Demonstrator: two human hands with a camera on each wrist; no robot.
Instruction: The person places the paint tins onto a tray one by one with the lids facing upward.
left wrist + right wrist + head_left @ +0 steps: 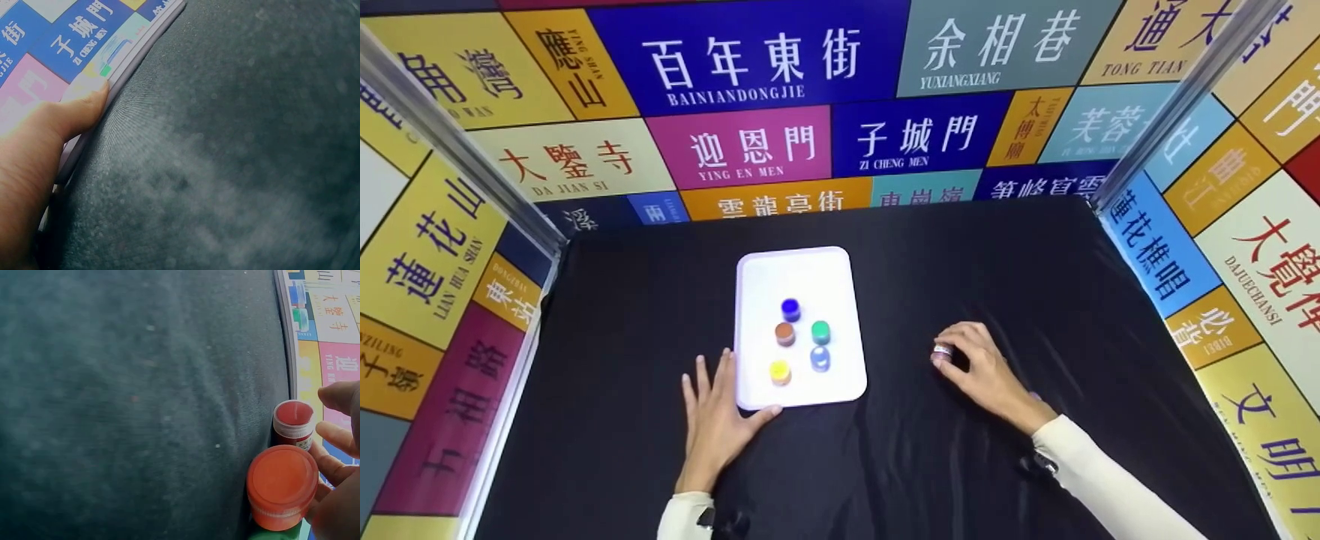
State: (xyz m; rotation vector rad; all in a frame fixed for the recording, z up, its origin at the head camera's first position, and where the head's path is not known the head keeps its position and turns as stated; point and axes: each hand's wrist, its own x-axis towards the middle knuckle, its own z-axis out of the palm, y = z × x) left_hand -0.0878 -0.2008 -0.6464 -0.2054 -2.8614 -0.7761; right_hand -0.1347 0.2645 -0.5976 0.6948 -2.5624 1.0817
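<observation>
Several small paint jars stand on a white tray [757, 300]: a dark blue jar [790, 310], a brown jar [784, 334], a green jar [820, 332], a light blue jar [820, 359] and a yellow jar [780, 373]. Fingers spread, my left hand [720, 424] touches the tray's near-left corner, thumb along the near edge. Right of the tray, my right hand [982, 367] curls round a small red jar [294, 422]. An orange jar [282, 486] and part of another green jar [278, 533] lie close by under the palm, hidden in the head view.
A black cloth [660, 277] covers the table. Sign-printed panels [757, 146] enclose the back and both sides, with metal posts [1177, 105] at the corners. A small purple bit [1035, 395] shows beside my right wrist.
</observation>
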